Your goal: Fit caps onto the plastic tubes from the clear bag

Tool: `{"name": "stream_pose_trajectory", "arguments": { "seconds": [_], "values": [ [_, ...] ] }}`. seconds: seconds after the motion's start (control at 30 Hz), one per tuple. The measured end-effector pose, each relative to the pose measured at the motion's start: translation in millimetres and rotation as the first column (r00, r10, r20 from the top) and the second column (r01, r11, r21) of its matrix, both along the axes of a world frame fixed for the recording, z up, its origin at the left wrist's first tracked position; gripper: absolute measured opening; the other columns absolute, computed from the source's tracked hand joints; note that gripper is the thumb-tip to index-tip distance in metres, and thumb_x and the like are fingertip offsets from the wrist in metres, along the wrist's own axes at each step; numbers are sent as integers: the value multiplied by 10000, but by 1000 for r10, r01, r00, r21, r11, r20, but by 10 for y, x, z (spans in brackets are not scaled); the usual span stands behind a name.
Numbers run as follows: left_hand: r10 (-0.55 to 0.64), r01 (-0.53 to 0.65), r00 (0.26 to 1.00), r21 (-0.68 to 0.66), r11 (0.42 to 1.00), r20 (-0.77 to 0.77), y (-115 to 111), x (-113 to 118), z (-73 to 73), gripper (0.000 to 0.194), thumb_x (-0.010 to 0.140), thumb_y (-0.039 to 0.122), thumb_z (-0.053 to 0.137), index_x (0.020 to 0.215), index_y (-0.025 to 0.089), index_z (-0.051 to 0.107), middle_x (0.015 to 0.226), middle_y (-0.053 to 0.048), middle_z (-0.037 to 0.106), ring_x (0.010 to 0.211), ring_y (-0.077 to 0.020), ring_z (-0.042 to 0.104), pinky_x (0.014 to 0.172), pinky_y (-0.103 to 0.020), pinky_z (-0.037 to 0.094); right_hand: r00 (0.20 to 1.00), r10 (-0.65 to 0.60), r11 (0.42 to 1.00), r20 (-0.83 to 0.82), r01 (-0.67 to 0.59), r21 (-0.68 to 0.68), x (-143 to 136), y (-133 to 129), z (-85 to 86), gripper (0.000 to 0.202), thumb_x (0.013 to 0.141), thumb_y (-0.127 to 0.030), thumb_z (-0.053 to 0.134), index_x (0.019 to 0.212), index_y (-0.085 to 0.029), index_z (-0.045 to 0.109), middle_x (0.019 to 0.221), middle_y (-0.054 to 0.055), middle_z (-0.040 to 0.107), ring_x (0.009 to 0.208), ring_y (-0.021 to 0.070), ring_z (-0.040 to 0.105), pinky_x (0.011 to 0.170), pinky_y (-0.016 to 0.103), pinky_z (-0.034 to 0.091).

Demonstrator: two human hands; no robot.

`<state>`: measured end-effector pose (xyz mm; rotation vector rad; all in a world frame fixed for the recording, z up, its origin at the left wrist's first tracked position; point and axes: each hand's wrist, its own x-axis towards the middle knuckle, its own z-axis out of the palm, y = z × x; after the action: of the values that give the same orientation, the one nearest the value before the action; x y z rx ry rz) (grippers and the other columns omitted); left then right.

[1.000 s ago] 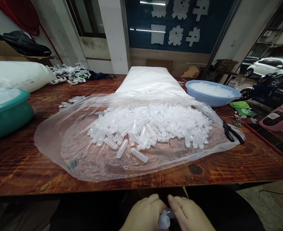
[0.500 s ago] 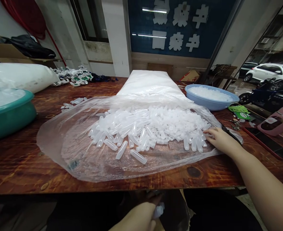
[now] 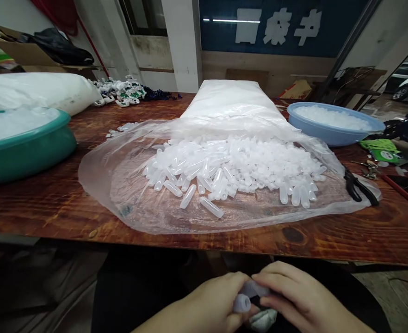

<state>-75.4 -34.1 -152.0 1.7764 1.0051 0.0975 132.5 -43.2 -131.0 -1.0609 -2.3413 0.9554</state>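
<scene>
Below the table edge, my left hand (image 3: 221, 298) is closed around translucent plastic tubes (image 3: 242, 303), one with its round end facing up. My right hand (image 3: 290, 291) meets it from the right, its fingertips pinching a translucent piece (image 3: 257, 289) between the two hands. Under the fingers is a pale, shiny item (image 3: 263, 319), too unclear to name. On the table, a heap of white translucent tubes and small caps (image 3: 225, 162) lies on a clear plastic bag (image 3: 148, 217), with a few tubes loose at its front.
A teal basin (image 3: 27, 152) stands at the left and a blue basin (image 3: 332, 134) at the back right, both filled with white pieces. Black-handled pliers (image 3: 360, 187) lie on the bag's right end. The wooden table edge (image 3: 190, 243) runs above my hands.
My right hand has left the right side of the heap and come down to my left hand below the table edge. The view has tilted down and shifted left.
</scene>
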Motion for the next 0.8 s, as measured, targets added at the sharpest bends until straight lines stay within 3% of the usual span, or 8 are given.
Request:
{"name": "stream_pose_trajectory", "arguments": {
  "seconds": [0.2, 0.3, 0.4, 0.47, 0.57, 0.63, 0.7, 0.8],
  "values": [
    [-79, 65, 990, 118, 991, 114, 30, -21, -60, 139, 843, 243, 508, 927, 205, 612, 818, -3, 563, 723, -110, 530, 664, -156, 408, 992, -6, 999, -128, 0, -48, -31, -58, -165, 325, 886, -165, 487, 1142, -331, 599, 1078, 16, 648, 944, 137, 624, 798, 200, 503],
    [-100, 81, 989, 167, 983, 113, 39, -42, -55, 173, 849, 248, 509, 988, 225, 610, 819, 0, 549, 731, -110, 522, 660, -149, 397, 982, -168, 984, -88, 161, -78, -71, -101, -272, 201, 879, -349, 520, 928, -247, 686, 773, 14, 677, 671, 129, 640, 613, 178, 508],
    [-116, 101, 992, 246, 964, 47, 56, -43, -69, 214, 835, 238, 515, 1031, 239, 603, 797, 3, 535, 711, -116, 514, 636, -158, 392, 936, -347, 938, -59, 346, -29, -156, -156, -377, 505, 931, -441, 342, 585, -194, 614, 501, -7, 548, 452, 108, 538, 441, 179, 437],
    [-79, 75, 997, 269, 960, 2, 73, -44, -95, 233, 833, 245, 511, 1049, 248, 598, 794, 3, 529, 700, -118, 520, 633, -166, 396, 924, -372, 928, -90, 373, 2, -182, -179, -418, 436, 931, -442, 330, 738, -195, 633, 626, 13, 609, 533, 121, 583, 497, 182, 473],
    [-59, 62, 998, 261, 963, -22, 94, -52, -135, 253, 829, 236, 505, 1067, 245, 591, 824, -3, 547, 737, -127, 544, 662, -173, 412, 946, -297, 954, -127, 300, 2, -176, -200, -450, 276, 898, -396, 448, 1095, -229, 546, 928, 42, 648, 750, 136, 633, 674, 195, 507],
    [-105, 112, 994, 260, 959, -42, 93, -54, -149, 306, 795, 182, 516, 1090, 240, 577, 842, -6, 559, 750, -132, 549, 666, -174, 415, 950, -300, 954, -86, 298, -40, -176, -219, -482, 218, 929, -344, 392, 926, -235, 581, 788, 9, 640, 666, 116, 620, 614, 172, 491],
    [-132, 143, 989, 265, 953, -60, 82, -51, -154, 356, 765, 151, 527, 1106, 243, 563, 853, -5, 564, 744, -132, 548, 660, -175, 416, 926, -375, 926, -49, 372, -58, -195, -243, -537, 319, 946, -366, 331, 774, -218, 556, 636, -13, 586, 544, 106, 576, 510, 166, 458],
    [-104, 109, 994, 258, 960, -31, 60, -38, -155, 294, 756, 140, 522, 1024, 247, 583, 838, 8, 557, 719, -116, 542, 639, -157, 408, 916, -396, 909, -73, 401, 109, -256, -264, -649, 320, 930, -439, 330, 829, -215, 535, 671, 0, 584, 549, 122, 568, 501, 195, 452]
  ]
}}
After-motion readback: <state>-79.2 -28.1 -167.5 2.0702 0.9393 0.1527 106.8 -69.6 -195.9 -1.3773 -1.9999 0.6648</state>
